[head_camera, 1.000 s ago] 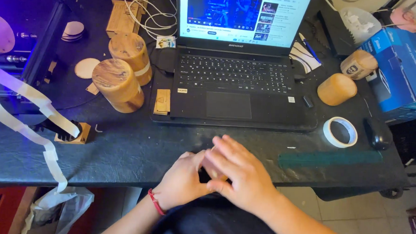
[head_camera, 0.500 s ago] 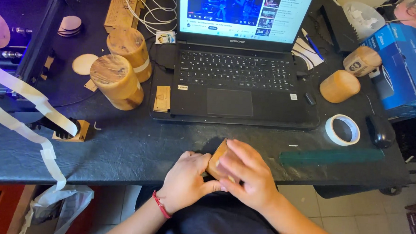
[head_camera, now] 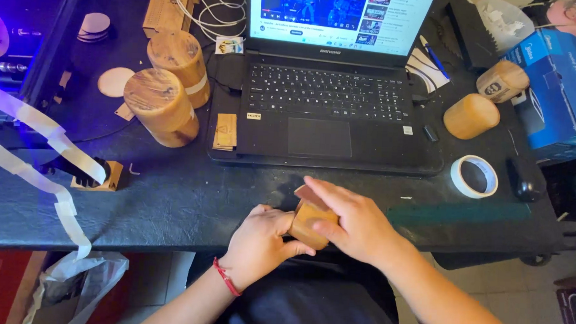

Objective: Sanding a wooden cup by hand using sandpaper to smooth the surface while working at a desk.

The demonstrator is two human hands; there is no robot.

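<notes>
Gripping a small wooden cylinder (head_camera: 310, 224) between them, both hands are working at the counter's (head_camera: 189, 203) near edge: the left hand (head_camera: 262, 242) is cupping its lower side, the right hand (head_camera: 353, 223) is covering its top, its axis tilting away toward the laptop (head_camera: 332, 112).

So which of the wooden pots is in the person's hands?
The small wooden pot at the table's front edge, gripped by the left hand and right hand. The others sit untouched beside the laptop.
</notes>
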